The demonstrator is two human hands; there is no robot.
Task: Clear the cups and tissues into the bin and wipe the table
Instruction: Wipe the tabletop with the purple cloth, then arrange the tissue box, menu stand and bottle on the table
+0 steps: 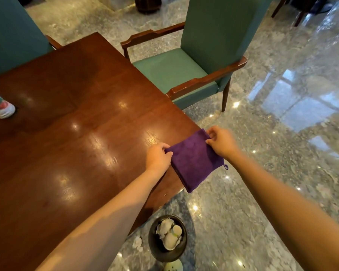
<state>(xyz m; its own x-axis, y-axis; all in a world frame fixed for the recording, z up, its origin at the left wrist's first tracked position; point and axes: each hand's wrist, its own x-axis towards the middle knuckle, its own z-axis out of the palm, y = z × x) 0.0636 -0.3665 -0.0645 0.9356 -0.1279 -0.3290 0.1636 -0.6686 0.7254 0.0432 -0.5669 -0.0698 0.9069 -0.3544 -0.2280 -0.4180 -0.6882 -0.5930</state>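
The left hand (158,156) pinches the left edge of a folded purple cloth (194,161), and the right hand (220,142) pinches its far corner. The cloth is at the right corner of the desk (76,114), partly past the edge. On the floor, nearer, the bin (154,249) holds cups (170,242) and tissues (164,225). A bottle (0,106) stands at the desk's left.

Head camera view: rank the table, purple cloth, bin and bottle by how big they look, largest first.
1. table: by far the largest.
2. purple cloth: only a little larger than the bin, and nearer the camera, so this ranking is unsure.
3. bin, on the floor.
4. bottle: smallest, but cut off by the left edge.
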